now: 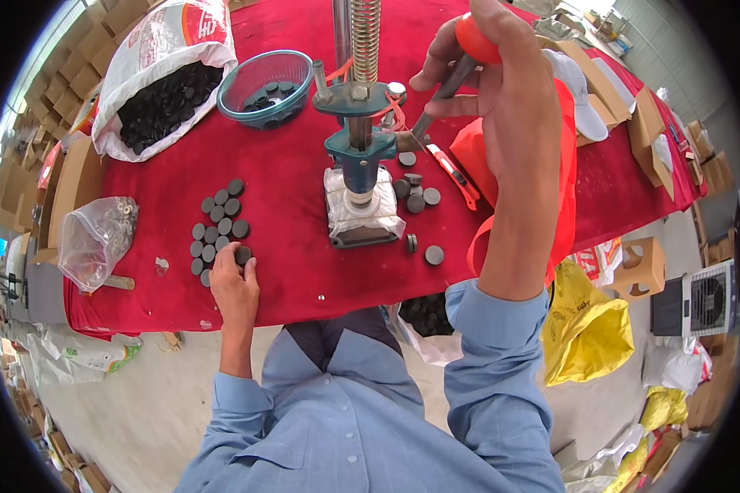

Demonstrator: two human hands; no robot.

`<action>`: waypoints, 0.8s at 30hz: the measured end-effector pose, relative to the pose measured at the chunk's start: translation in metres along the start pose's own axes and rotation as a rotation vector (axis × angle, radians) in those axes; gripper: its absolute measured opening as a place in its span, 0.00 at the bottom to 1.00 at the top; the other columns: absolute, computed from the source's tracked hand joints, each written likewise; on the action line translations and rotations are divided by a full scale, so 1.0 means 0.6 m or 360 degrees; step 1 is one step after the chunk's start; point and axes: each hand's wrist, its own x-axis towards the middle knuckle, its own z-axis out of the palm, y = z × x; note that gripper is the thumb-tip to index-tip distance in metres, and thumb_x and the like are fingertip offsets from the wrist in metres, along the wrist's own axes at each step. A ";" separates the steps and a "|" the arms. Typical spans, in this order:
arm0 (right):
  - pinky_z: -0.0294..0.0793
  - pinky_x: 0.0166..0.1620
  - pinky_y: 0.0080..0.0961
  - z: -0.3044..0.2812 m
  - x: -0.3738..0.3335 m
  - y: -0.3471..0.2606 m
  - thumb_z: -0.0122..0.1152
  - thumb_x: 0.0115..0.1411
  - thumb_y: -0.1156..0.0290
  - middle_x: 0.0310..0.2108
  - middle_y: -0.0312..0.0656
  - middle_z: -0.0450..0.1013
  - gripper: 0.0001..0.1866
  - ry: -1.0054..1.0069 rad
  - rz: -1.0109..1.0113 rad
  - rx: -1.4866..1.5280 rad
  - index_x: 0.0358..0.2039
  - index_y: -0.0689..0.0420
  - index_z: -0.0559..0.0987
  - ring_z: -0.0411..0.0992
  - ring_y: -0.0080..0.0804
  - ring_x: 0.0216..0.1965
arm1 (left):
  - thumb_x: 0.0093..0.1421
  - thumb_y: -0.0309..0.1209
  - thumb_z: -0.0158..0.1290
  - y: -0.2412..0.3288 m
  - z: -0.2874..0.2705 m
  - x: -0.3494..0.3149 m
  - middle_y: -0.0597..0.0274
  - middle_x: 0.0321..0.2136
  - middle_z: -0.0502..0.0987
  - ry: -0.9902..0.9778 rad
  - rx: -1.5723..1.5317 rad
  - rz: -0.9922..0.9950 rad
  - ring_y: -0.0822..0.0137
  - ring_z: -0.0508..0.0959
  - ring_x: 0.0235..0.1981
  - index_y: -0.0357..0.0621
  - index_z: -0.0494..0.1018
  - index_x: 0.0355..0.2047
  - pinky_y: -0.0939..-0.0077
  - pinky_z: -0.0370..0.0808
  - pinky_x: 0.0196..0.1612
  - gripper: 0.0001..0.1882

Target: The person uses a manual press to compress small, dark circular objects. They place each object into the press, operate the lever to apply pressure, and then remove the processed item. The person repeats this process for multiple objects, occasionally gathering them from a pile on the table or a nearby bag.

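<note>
My left hand (235, 289) is at the near end of a group of black round discs (210, 233) on the red cloth. Its thumb and fingers close about one black disc (242, 255). Raised at the right, my right hand (501, 90) wraps round the lever (452, 86) of a hand press, by its red ball knob (475, 39). The green press (360, 156) has a coil spring (365, 41) above. Its ram meets a base wrapped in white cloth (388, 215); whether a part lies under the ram is hidden. Several loose discs (415, 197) lie right of the base.
A white sack (160, 49) of black discs and a blue plastic basket (265, 89) stand at the back left. A clear bag (99, 238) of small parts sits at the left edge. Beyond the press lie a red cutter (454, 176), red bag (563, 197) and white cap (580, 94).
</note>
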 end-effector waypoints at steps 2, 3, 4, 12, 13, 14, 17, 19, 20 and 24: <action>0.76 0.29 0.26 0.009 -0.002 -0.010 0.51 0.68 0.44 0.22 0.42 0.76 0.30 0.0083 0.0072 0.0030 0.28 0.62 0.81 0.76 0.29 0.25 | 0.58 0.26 0.67 -0.008 0.003 0.001 0.52 0.46 0.82 0.0025 0.0033 0.0039 0.51 0.81 0.40 0.38 0.75 0.53 0.58 0.75 0.48 0.23; 0.76 0.29 0.26 0.009 -0.003 -0.012 0.51 0.68 0.44 0.22 0.42 0.76 0.30 0.0105 0.0070 0.0042 0.28 0.62 0.81 0.76 0.30 0.24 | 0.57 0.27 0.68 -0.010 0.004 0.001 0.53 0.44 0.83 0.0037 0.0050 0.0060 0.51 0.81 0.38 0.38 0.74 0.53 0.58 0.75 0.46 0.24; 0.76 0.28 0.26 0.008 -0.003 -0.013 0.51 0.68 0.44 0.22 0.42 0.76 0.30 0.0127 0.0069 0.0055 0.27 0.62 0.81 0.76 0.30 0.24 | 0.56 0.28 0.69 0.000 0.003 0.005 0.54 0.43 0.83 0.0001 -0.0071 0.0030 0.52 0.81 0.36 0.38 0.74 0.54 0.58 0.76 0.44 0.26; 0.77 0.28 0.27 0.014 -0.005 -0.005 0.52 0.67 0.42 0.23 0.42 0.76 0.31 0.0166 0.0017 0.0079 0.31 0.62 0.81 0.77 0.31 0.24 | 0.52 0.30 0.73 0.176 0.098 0.066 0.56 0.40 0.84 -0.0105 -0.0621 0.0394 0.55 0.82 0.30 0.39 0.69 0.58 0.59 0.78 0.36 0.36; 0.77 0.28 0.27 0.014 -0.001 -0.007 0.52 0.67 0.42 0.23 0.42 0.76 0.31 0.0147 0.0056 0.0067 0.31 0.62 0.81 0.77 0.31 0.24 | 0.51 0.30 0.74 0.191 0.113 0.075 0.56 0.40 0.84 -0.0145 -0.0675 0.0410 0.54 0.82 0.30 0.38 0.68 0.58 0.58 0.78 0.36 0.36; 0.77 0.28 0.27 0.013 -0.002 -0.005 0.52 0.67 0.42 0.23 0.43 0.76 0.31 0.0134 0.0042 0.0054 0.31 0.62 0.81 0.77 0.31 0.24 | 0.51 0.30 0.74 0.211 0.121 0.080 0.55 0.39 0.84 -0.0140 -0.0682 0.0436 0.53 0.82 0.31 0.38 0.68 0.57 0.57 0.78 0.36 0.36; 0.79 0.30 0.29 -0.001 0.005 0.024 0.53 0.67 0.42 0.24 0.41 0.77 0.30 0.0048 -0.0150 0.0055 0.33 0.60 0.81 0.80 0.33 0.29 | 0.50 0.30 0.74 0.245 0.137 0.092 0.52 0.38 0.83 -0.0138 -0.0699 0.0488 0.52 0.83 0.31 0.35 0.67 0.58 0.58 0.79 0.35 0.38; 0.80 0.32 0.30 -0.007 0.009 0.035 0.53 0.67 0.42 0.25 0.40 0.77 0.29 0.0014 -0.0233 0.0089 0.34 0.58 0.81 0.81 0.33 0.31 | 0.50 0.31 0.76 0.243 0.152 0.095 0.49 0.36 0.83 -0.0152 -0.0701 0.0487 0.54 0.84 0.32 0.32 0.65 0.60 0.61 0.80 0.35 0.42; 0.80 0.32 0.31 -0.007 0.007 0.037 0.52 0.67 0.41 0.25 0.40 0.76 0.29 0.0017 -0.0229 0.0115 0.34 0.59 0.81 0.81 0.33 0.30 | 0.50 0.32 0.76 0.242 0.155 0.095 0.48 0.36 0.82 -0.0146 -0.0713 0.0504 0.54 0.83 0.31 0.31 0.65 0.60 0.61 0.80 0.35 0.42; 0.80 0.31 0.26 -0.004 -0.022 0.044 0.54 0.67 0.45 0.26 0.40 0.77 0.30 0.0069 -0.0287 0.0204 0.31 0.64 0.81 0.78 0.29 0.28 | 0.50 0.32 0.75 0.241 0.151 0.093 0.45 0.40 0.81 -0.0121 -0.0757 0.0539 0.55 0.82 0.31 0.31 0.66 0.59 0.61 0.80 0.36 0.41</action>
